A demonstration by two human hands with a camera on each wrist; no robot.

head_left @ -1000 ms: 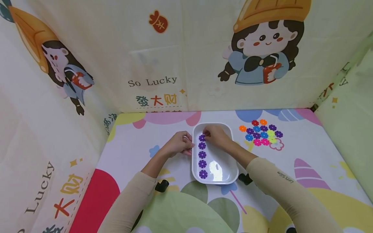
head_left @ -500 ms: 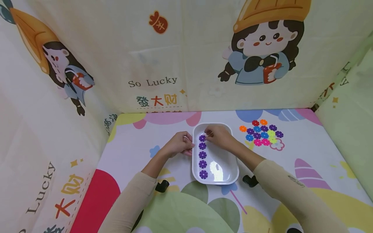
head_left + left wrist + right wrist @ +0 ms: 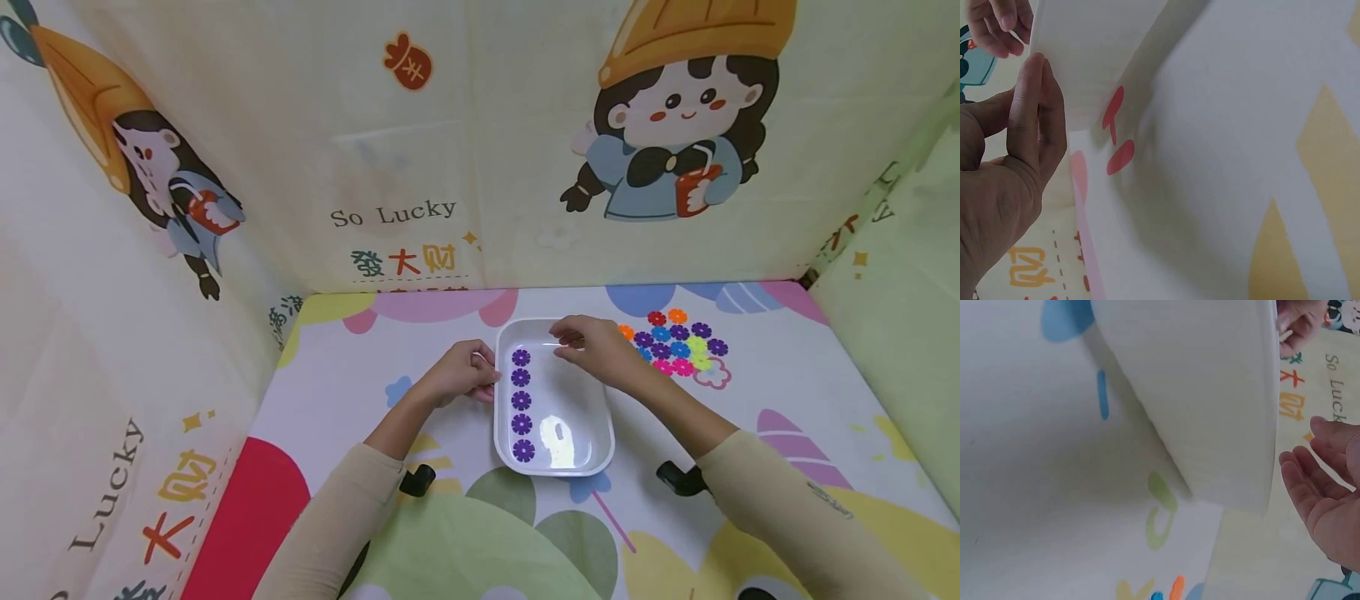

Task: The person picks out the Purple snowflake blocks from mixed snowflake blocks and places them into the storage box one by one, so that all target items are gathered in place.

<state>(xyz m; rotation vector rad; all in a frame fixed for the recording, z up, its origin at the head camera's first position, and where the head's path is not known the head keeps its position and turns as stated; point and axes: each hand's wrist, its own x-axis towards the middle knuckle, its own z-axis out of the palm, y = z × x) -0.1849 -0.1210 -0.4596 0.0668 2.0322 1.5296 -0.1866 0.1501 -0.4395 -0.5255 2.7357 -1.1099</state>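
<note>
A white rectangular tray [image 3: 566, 392] lies on the table. Along its left side runs a column of several purple flower-shaped pieces [image 3: 521, 401]. My left hand [image 3: 463, 371] holds the tray's left rim, fingertips at the edge. The left wrist view shows the left hand [image 3: 1019, 125] against the tray wall [image 3: 1085, 62]. Over the tray's upper right edge hovers my right hand [image 3: 600, 350], thumb and fingers apart. In the right wrist view the right hand [image 3: 1329, 481] has nothing between its fingers, beside the tray [image 3: 1210, 394].
Right of the tray lies a loose cluster of flower-shaped pieces [image 3: 678, 350] in purple, blue, pink, yellow, orange and red, partly behind my right hand. A patterned cloth [image 3: 420, 333] covers the table. Printed curtains [image 3: 517, 167] stand behind and at both sides.
My right hand has drawn back rightward from the top purple piece, and its fingers have spread. The purple column stays put. My left hand has stayed at the tray's rim.
</note>
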